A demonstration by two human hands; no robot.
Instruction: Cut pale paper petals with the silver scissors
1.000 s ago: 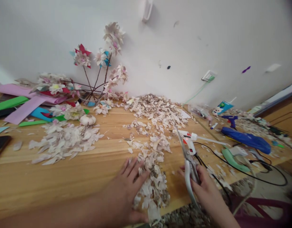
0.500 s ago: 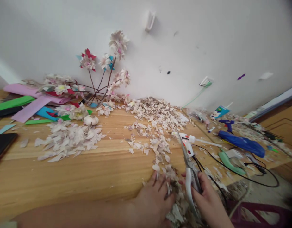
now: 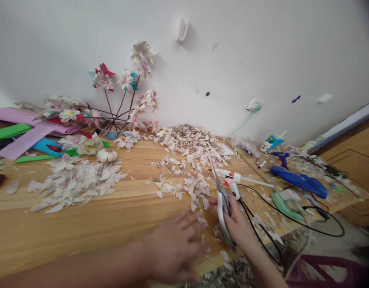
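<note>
At the near edge of the table [image 3: 112, 224], in the head view, your left hand [image 3: 175, 244] is palm down, blurred, fingers loosely spread, grasping nothing visible; what lies beneath it cannot be told. Your right hand [image 3: 237, 226] grips the scissors [image 3: 219, 186] by the handles, blades toward the wall, just beside the white glue gun [image 3: 234, 189]. The clearing looks partway: floor scraps [image 3: 232, 276] litter the ground below the edge, while a petal trail [image 3: 196, 186] and wall heap [image 3: 190, 141] remain on the wood.
</note>
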